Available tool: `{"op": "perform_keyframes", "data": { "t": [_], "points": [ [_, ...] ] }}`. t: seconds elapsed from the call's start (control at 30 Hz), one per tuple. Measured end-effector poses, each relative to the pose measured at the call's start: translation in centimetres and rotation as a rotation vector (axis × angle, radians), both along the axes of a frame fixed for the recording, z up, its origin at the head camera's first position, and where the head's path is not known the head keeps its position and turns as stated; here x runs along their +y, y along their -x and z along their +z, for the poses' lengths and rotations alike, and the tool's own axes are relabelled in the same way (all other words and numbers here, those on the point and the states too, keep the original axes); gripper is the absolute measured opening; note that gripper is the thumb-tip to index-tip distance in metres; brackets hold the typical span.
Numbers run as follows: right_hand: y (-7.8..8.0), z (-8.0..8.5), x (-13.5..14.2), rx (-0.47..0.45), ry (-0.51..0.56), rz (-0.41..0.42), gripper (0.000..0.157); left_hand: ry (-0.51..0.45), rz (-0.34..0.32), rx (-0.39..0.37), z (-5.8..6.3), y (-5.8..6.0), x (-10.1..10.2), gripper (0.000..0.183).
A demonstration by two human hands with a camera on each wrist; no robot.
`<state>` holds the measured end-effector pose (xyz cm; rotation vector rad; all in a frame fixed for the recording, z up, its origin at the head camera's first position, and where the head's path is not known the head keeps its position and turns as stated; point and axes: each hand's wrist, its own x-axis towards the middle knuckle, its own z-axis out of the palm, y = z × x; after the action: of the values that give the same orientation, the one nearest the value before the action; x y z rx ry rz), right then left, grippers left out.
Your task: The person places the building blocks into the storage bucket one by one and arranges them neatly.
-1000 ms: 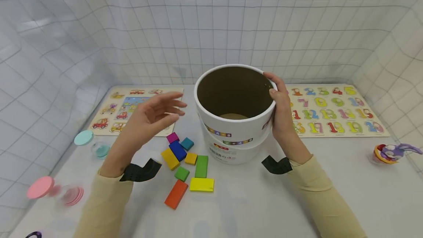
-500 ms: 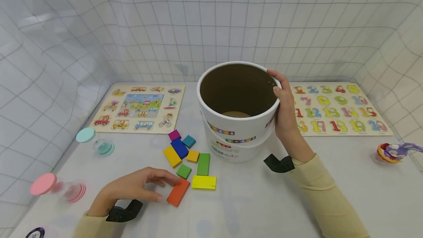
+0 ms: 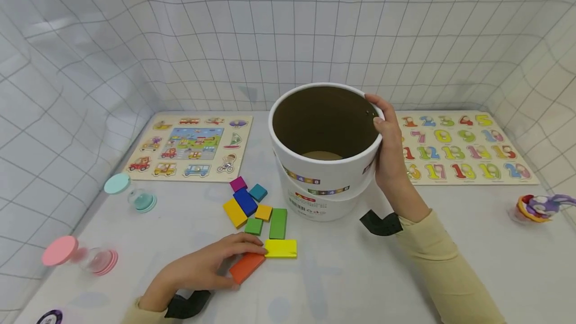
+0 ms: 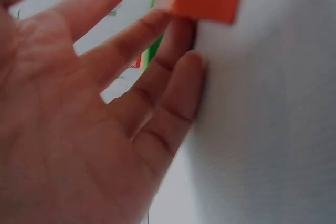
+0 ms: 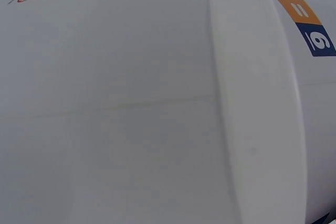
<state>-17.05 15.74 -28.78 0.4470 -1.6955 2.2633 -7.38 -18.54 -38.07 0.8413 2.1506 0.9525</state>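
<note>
Two grips live on my feed: the left hand [image 3: 209,265] pinches the orange block [image 3: 247,268] between thumb and fingers, just beside the bright yellow block [image 3: 281,248], and I've got the right hand [image 3: 390,156] clasping the white bucket [image 3: 321,176] by its rim.
</note>
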Motion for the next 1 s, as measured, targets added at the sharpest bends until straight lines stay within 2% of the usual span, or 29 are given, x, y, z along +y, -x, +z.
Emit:
{"op": "perform_keyframes", "data": {
  "t": [0.13,0.2,0.33,0.43,0.57,0.7,0.77,0.83,0.9,1.0],
  "points": [
    [0.1,0.0,0.0,0.004,-0.008,-0.011,0.043,-0.015,0.041,0.021,-0.3,0.2,0.4,0.05],
    [0.2,-0.1,0.0,0.003,-0.013,-0.013,0.043,-0.016,0.053,0.004,-0.4,0.3,0.5,0.05],
    [0.2,-0.2,0.0,-0.007,-0.027,-0.015,0.044,0.002,0.027,-0.021,-0.4,0.2,0.3,0.056],
    [0.2,-0.1,0.0,-0.013,-0.037,-0.019,0.044,-0.003,0.012,0.001,-0.6,0.0,0.3,0.059],
    [0.2,0.0,0.0,-0.013,-0.036,-0.025,0.044,-0.012,0.044,0.037,-0.9,0.0,0.5,0.057],
    [0.2,-0.1,0.0,-0.006,-0.022,-0.021,0.044,-0.036,0.068,0.017,-0.5,0.1,0.3,0.051],
    [0.3,-0.2,-0.1,-0.006,-0.017,-0.02,0.044,-0.092,0.085,-0.022,0.2,0.3,0.0,0.049],
    [0.3,-0.2,-0.1,-0.008,-0.016,-0.02,0.044,-0.208,0.082,-0.06,1.4,0.7,-0.1,0.048],
    [0.3,-0.2,-0.1,-0.013,-0.016,-0.023,0.044,-0.354,0.076,-0.099,3.2,1.1,0.0,0.048],
    [0.2,-0.3,0.0,-0.021,-0.021,-0.028,0.045,-0.569,0.046,-0.075,6.5,2.1,1.0,0.047]
  ]
}}
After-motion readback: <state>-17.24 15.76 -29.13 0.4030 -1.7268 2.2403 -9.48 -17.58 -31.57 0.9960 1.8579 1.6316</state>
